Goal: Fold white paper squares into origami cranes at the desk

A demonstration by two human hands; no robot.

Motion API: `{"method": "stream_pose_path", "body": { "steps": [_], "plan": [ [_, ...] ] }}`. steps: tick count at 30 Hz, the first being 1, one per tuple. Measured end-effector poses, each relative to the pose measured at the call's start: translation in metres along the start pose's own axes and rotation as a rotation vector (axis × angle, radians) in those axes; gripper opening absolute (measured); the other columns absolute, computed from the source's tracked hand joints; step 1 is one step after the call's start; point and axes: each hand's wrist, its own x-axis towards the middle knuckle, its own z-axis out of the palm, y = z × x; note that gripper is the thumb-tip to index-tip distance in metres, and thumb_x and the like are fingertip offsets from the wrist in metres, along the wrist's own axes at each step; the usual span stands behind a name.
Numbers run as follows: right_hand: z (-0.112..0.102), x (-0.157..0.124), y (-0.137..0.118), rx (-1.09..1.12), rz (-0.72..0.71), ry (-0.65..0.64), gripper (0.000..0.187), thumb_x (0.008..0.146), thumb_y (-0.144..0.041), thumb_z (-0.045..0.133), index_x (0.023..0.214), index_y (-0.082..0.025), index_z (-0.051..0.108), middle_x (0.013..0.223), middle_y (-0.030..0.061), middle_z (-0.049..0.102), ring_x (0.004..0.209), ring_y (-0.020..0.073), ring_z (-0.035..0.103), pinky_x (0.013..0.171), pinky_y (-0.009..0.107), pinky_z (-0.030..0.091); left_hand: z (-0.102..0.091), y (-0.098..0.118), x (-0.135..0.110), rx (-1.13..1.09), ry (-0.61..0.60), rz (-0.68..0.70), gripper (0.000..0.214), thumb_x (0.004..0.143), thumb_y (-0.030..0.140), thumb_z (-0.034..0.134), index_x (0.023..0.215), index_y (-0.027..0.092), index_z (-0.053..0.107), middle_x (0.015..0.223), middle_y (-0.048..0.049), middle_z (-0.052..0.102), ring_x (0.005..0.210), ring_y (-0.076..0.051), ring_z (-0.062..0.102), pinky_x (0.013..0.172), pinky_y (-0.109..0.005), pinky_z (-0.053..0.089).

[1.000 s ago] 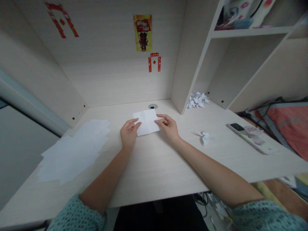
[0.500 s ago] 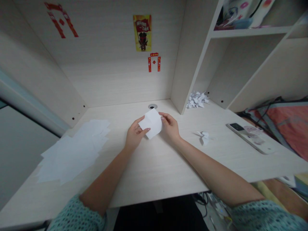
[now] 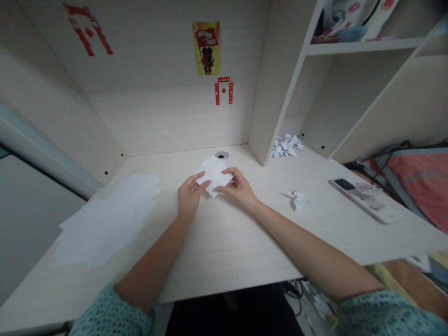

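Between my hands, over the back middle of the desk, is a small folded piece of white paper [image 3: 213, 173]. My left hand [image 3: 190, 193] grips its left edge between thumb and fingers. On the opposite edge, my right hand [image 3: 241, 187] pinches the paper, thumb at the lower side and fingertips at the upper right. A folded paper crane [image 3: 297, 200] rests on the desk to the right of my right forearm. Left of my left hand lies a spread stack of white paper sheets [image 3: 108, 219].
A pile of folded white paper pieces [image 3: 287, 145] sits behind the shelf's upright panel [image 3: 280, 84]. The phone [image 3: 362, 200] lies at the right, near a red and grey bag [image 3: 416, 182]. A round cable hole [image 3: 221, 155] is at the desk's back.
The paper and both hands have shifted slightly left. My right hand's thumb has moved down to the paper's lower right side, its fingers now spread further from the thumb.
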Motion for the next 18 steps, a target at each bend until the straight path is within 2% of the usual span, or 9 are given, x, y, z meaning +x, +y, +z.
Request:
{"method": "stream_pose_path", "body": {
  "steps": [5, 12, 18],
  "plan": [
    [0.0005, -0.0001, 0.0023, -0.012, -0.045, -0.017, 0.052, 0.056, -0.04, 0.076, 0.098, -0.026, 0.048, 0.101, 0.0, 0.05, 0.065, 0.0104, 0.048, 0.059, 0.024, 0.042, 0.0019, 0.0021, -0.0014, -0.028, 0.003, -0.027, 0.045, 0.06, 0.032, 0.073, 0.1, 0.015, 0.065, 0.09, -0.0083, 0.069, 0.076, -0.016, 0.063, 0.067, -0.027, 0.049],
    [0.0016, -0.0024, -0.0016, -0.025, -0.075, -0.027, 0.038, 0.066, -0.04, 0.069, 0.095, -0.025, 0.05, 0.099, 0.0005, 0.051, 0.074, 0.013, 0.052, 0.064, 0.025, 0.043, 0.0033, 0.0058, -0.0045, 0.04, 0.016, 0.049, 0.034, 0.067, 0.037, 0.067, 0.092, 0.015, 0.069, 0.089, -0.0071, 0.07, 0.075, -0.016, 0.063, 0.065, -0.025, 0.049],
    [0.0032, -0.0045, -0.0034, -0.037, -0.092, -0.025, 0.056, 0.056, -0.037, 0.077, 0.104, -0.027, 0.049, 0.103, 0.0013, 0.052, 0.072, 0.013, 0.052, 0.062, 0.025, 0.044, 0.0045, 0.0067, -0.0058, 0.075, -0.004, 0.047, 0.035, 0.069, 0.037, 0.065, 0.096, 0.015, 0.069, 0.094, -0.0072, 0.07, 0.078, -0.017, 0.062, 0.069, -0.027, 0.049]
  ]
}}
